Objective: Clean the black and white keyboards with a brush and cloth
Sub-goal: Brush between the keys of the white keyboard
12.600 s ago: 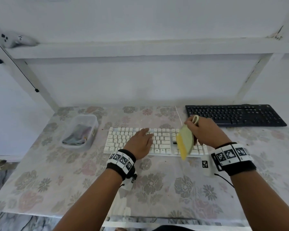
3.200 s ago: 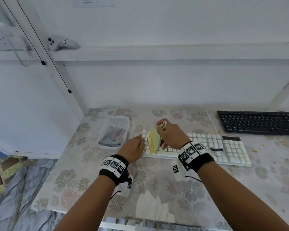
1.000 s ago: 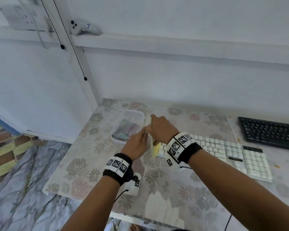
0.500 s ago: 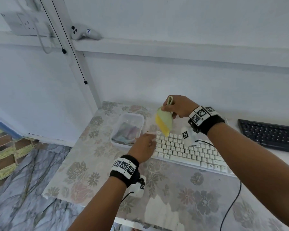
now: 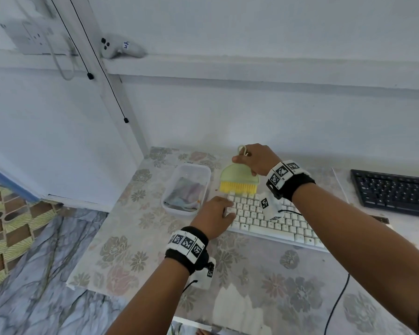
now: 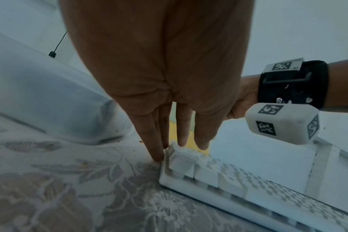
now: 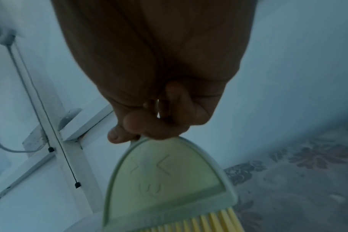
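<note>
Right hand (image 5: 257, 158) clenched around the handle of a pale green brush (image 5: 238, 176), yellow bristles pointing down and just above the far left corner of the white keyboard (image 5: 271, 222); whether the bristles touch the keys cannot be told. In the right wrist view, fingers (image 7: 149, 124) curled tight over the handle top, with the brush (image 7: 169, 180) showing an embossed face on its green body.

Left hand (image 5: 214, 217) laid flat at the left end of the white keyboard, grasping nothing. In the left wrist view, straight fingers (image 6: 155, 141) reaching down, 1 fingertip touching the tablecloth right against the keyboard's (image 6: 218, 177) left edge, the others resting over the corner keys, yellow bristles visible between them.

White keyboard lying at an angle on the floral tablecloth (image 5: 136, 250), cable trailing off the near edge. Black keyboard (image 5: 394, 192) well apart to the right, near the wall. Clear plastic tub (image 5: 186, 187) just beside the white keyboard's left end, holding a crumpled cloth (image 5: 184, 192). A few crumbs scattered on the tablecloth near the tub. White controller (image 5: 120, 48) resting on the wall ledge, beside a socket panel (image 5: 34, 37) with a cable hanging.
</note>
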